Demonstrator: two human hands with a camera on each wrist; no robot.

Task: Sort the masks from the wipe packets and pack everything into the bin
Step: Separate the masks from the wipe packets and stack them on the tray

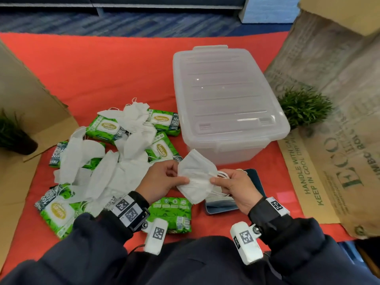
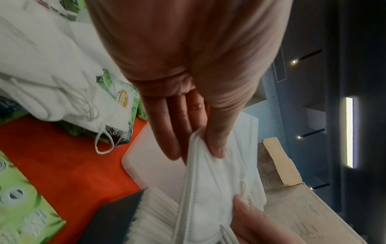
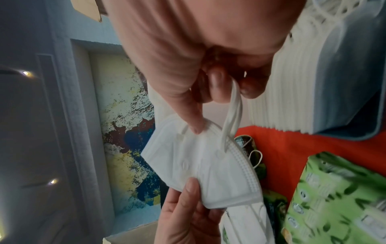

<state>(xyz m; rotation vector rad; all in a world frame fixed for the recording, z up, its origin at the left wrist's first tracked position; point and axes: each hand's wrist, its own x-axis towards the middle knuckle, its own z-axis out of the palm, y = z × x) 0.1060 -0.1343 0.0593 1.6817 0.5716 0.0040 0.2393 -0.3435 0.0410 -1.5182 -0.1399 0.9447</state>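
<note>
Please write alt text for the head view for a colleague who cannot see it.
Two hands hold one folded white mask above an orange cloth: left hand pinching one edge, right hand the other. Left lies a jumble of masks and green wipe packets; behind stands a lidded clear bin.

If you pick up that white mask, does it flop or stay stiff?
Probably light: the white mask hangs from thumb-and-finger pinches of the left hand and right hand. Likely semi-stiff, since it holds its folded shape, though its ear loops look floppy.

Heaped masks point(image 1: 107, 161) hide parts of several wipe packets point(image 1: 104, 126) beneath them.
</note>
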